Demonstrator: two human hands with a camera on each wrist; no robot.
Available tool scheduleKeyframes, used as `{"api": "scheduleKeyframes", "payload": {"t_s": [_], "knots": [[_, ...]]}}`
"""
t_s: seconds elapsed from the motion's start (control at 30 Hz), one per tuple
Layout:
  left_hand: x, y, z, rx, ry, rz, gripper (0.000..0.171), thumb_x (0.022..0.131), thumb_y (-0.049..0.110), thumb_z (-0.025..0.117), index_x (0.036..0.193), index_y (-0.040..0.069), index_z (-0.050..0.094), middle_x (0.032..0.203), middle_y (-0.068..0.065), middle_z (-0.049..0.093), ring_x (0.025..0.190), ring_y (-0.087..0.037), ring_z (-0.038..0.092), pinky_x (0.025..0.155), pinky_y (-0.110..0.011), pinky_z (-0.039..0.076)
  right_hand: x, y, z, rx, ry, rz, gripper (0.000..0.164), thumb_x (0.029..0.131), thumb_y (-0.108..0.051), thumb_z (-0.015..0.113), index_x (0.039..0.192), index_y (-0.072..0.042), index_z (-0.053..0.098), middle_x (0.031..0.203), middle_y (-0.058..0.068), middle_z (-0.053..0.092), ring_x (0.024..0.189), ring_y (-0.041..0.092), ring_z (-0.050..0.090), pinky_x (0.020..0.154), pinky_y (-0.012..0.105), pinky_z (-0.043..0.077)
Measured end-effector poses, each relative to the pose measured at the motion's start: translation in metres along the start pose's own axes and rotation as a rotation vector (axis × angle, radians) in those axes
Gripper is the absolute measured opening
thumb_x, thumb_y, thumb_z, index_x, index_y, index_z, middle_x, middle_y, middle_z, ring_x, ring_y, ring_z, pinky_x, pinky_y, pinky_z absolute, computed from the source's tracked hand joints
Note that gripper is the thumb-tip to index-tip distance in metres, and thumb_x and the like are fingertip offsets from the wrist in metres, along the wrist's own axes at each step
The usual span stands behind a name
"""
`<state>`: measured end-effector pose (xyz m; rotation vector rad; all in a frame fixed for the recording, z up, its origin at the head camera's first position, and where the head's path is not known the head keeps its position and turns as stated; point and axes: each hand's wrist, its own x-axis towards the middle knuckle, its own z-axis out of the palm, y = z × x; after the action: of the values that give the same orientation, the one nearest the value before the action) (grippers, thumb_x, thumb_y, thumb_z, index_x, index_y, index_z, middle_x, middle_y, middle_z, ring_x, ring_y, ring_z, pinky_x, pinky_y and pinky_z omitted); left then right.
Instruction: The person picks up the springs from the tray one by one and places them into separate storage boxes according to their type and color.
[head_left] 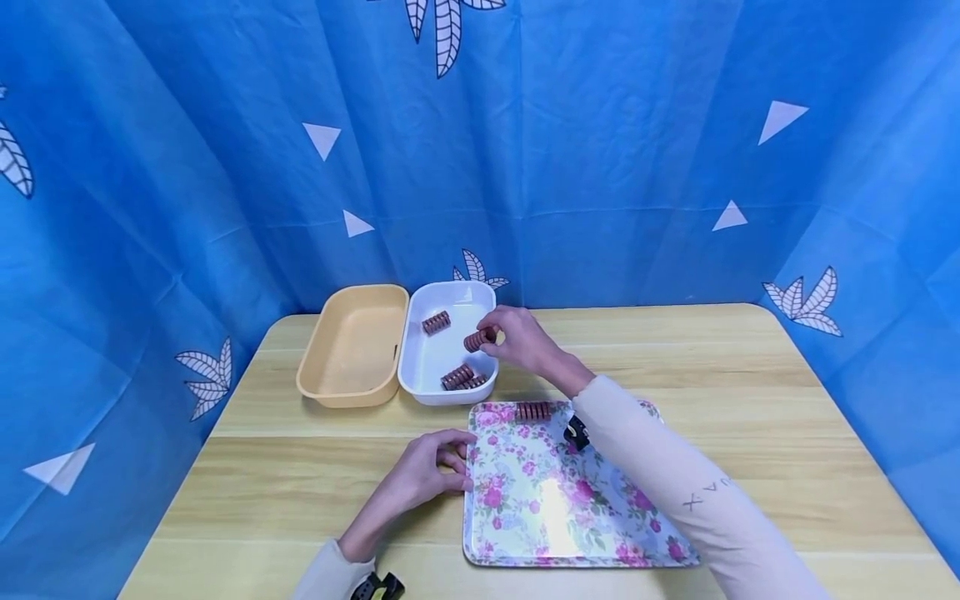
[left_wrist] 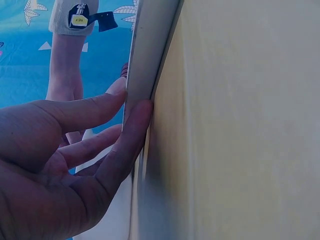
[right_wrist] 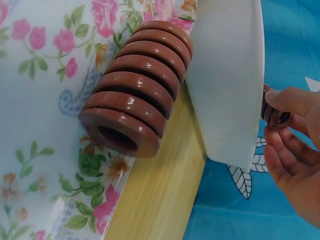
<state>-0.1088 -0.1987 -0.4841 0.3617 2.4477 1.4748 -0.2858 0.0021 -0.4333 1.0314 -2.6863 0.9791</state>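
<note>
My right hand (head_left: 521,340) pinches a brown coil spring (head_left: 475,342) between thumb and fingers, over the right side of the white bin (head_left: 429,358). Inside that bin lie more brown springs (head_left: 436,323), one at the back and others together near the front. A floral tray (head_left: 517,500) lies on the table, with another spring (right_wrist: 135,90) on its far edge. At the tray's left edge, my left hand (head_left: 423,471) grips the rim; in the left wrist view its thumb (left_wrist: 107,102) is on the top side and a finger reaches the underside.
A light orange bin (head_left: 348,342) stands against the left side of the white bin. The wooden table (head_left: 750,375) extends to both sides of the tray. A blue curtain (head_left: 600,167) hangs behind and at the sides.
</note>
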Motion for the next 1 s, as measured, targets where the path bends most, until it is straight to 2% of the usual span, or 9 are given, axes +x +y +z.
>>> {"api": "scheduleKeyframes", "payload": {"t_s": [0.23, 0.57, 0.73, 1.0], "knots": [[0.0, -0.001, 0.0, 0.001, 0.003, 0.011, 0.057, 0.075, -0.003, 0.087, 0.128, -0.005, 0.065, 0.104, -0.012, 0.066, 0.081, -0.017, 0.07, 0.07, -0.023, 0.061, 0.004, -0.001, 0.007, -0.034, -0.009, -0.019, 0.024, 0.086, -0.013, 0.084, 0.107, -0.004, 0.078, 0.096, 0.006, 0.073, 0.09, 0.024, 0.069, 0.074, 0.029, 0.058], [-0.001, 0.002, 0.002, -0.011, 0.01, 0.001, 0.058, 0.074, -0.004, 0.088, 0.127, -0.004, 0.065, 0.103, -0.012, 0.066, 0.081, -0.02, 0.07, 0.069, -0.022, 0.06, 0.01, -0.003, 0.015, -0.058, -0.046, -0.003, 0.025, 0.086, -0.018, 0.085, 0.107, -0.006, 0.078, 0.1, 0.005, 0.074, 0.098, 0.025, 0.069, 0.084, 0.033, 0.058], [-0.001, 0.0, 0.002, -0.021, 0.006, -0.007, 0.058, 0.074, -0.004, 0.088, 0.127, -0.004, 0.066, 0.102, -0.011, 0.066, 0.08, -0.016, 0.069, 0.068, -0.022, 0.06, 0.012, -0.004, 0.019, -0.063, -0.083, 0.024, 0.026, 0.087, -0.018, 0.084, 0.109, -0.006, 0.078, 0.101, 0.005, 0.075, 0.096, 0.022, 0.069, 0.083, 0.031, 0.058], [0.0, 0.001, 0.001, -0.006, 0.002, -0.005, 0.057, 0.075, -0.005, 0.087, 0.128, -0.005, 0.065, 0.103, -0.012, 0.066, 0.081, -0.017, 0.069, 0.068, -0.021, 0.06, 0.016, -0.008, 0.021, -0.048, -0.109, 0.077, 0.026, 0.088, -0.019, 0.083, 0.11, -0.006, 0.077, 0.103, 0.005, 0.076, 0.098, 0.021, 0.069, 0.083, 0.031, 0.059]]}}
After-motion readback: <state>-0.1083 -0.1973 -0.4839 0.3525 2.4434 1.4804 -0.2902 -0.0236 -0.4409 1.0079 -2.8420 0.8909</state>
